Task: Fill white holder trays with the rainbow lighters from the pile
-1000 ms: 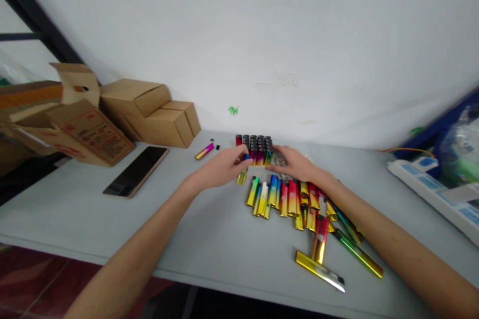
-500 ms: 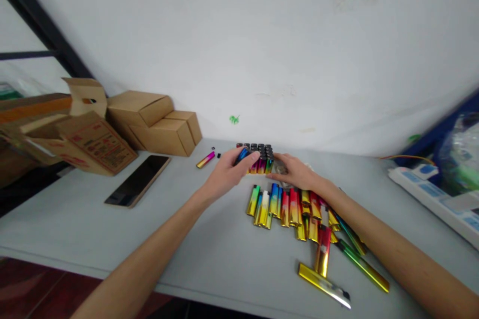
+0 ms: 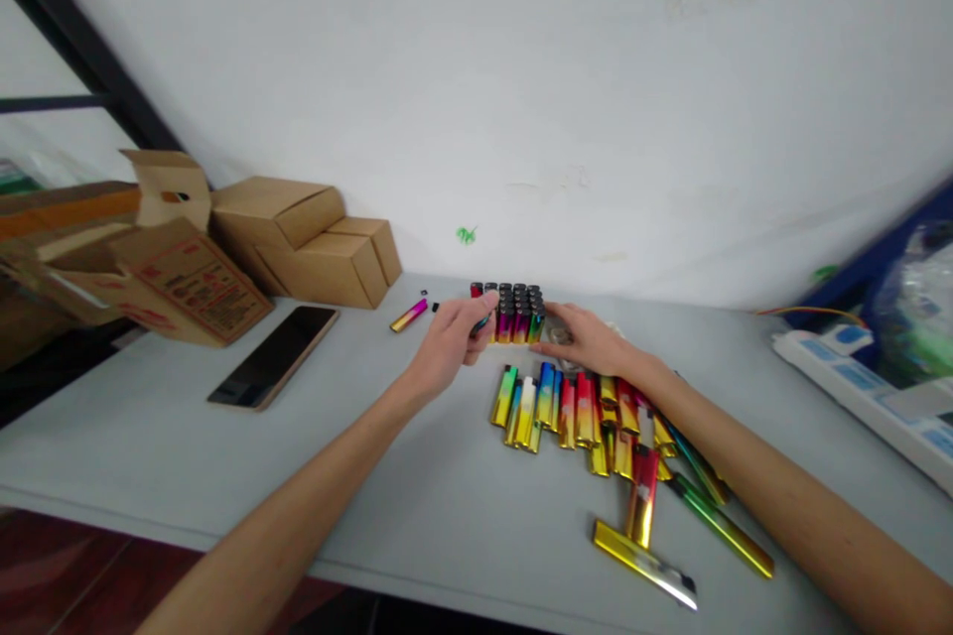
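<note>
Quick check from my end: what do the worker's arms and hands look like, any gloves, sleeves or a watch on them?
Both arms are bare right down to the picture's lower edge, with no sleeves showing. The left hand and the right hand wear no gloves. No watch, bracelet or ring can be seen on either wrist or on the fingers that show.

Left hand (image 3: 451,342) fingers curled; right hand (image 3: 588,341) flat, palm down.
</note>
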Motion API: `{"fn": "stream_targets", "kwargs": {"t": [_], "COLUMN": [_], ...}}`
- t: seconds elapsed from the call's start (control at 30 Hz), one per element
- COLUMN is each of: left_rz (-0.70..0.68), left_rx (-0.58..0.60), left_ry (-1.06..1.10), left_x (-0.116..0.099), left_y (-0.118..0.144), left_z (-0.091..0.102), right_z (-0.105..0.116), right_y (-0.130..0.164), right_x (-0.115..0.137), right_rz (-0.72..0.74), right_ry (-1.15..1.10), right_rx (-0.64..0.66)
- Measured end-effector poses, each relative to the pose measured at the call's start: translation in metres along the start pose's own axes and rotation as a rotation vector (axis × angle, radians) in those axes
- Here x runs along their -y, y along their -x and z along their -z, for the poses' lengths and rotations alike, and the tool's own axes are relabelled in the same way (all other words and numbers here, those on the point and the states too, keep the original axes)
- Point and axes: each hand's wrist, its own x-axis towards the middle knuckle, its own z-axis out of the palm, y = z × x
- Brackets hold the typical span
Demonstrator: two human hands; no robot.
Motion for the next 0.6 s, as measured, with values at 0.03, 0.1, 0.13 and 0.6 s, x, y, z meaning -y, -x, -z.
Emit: {"fn": "stream_targets", "kwargs": {"t": [0.03,0.1,0.13,0.6], "left_rz": [0.004,-0.005,-0.014,-0.143], "left_rx": [0.008,0.004,-0.011,-0.130], "left_ry": [0.020,0.025,0.002,-0.443], "left_x": [0.000,0.000,0.001,0.011], "left_y": [0.000,0.000,-0.001,-0.004], "left_z": [0.000,-0.001,-0.001,0.000], "right_z": [0.000,0.000,0.000,-0.002], "right_y": [0.000,0.000,0.000,0.001], "right_x": [0.000,0.000,0.000,-0.002], "right_rz": [-0.001,-0.005,-0.007,-0.001], "right_ry": [0.005,0.014,0.016,0.017], "right_rx": [0.005,0.012,0.013,-0.013]}}
